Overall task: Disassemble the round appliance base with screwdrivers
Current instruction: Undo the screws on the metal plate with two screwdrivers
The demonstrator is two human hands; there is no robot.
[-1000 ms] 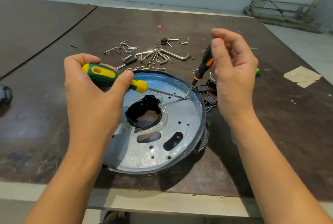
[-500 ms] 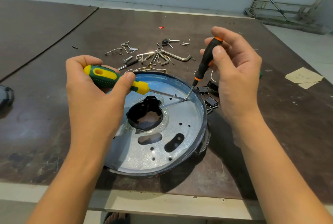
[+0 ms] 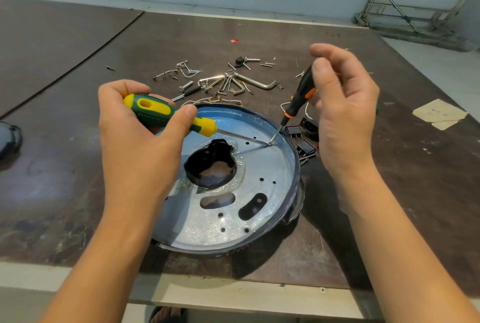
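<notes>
- On the head camera, I see the round appliance base (image 3: 233, 218) lying flat on the dark table (image 3: 78, 166), near its front edge and between the two forearms.
- The left hand (image 3: 137, 141) has fingers and thumb curled round the green-and-yellow screwdriver (image 3: 155, 111). Its shaft reaches across the plate towards the far-right rim.
- The right hand (image 3: 345, 115) pinches the top of the black-and-orange screwdriver (image 3: 298, 99). I cannot see the fingertips behind its handle.
- Both tips meet at one spot, and I cannot make out a screw there.
- Loose screws and hex keys (image 3: 228, 81) lie beyond the base. A dark object (image 3: 7, 138) is cut off at the left edge.
</notes>
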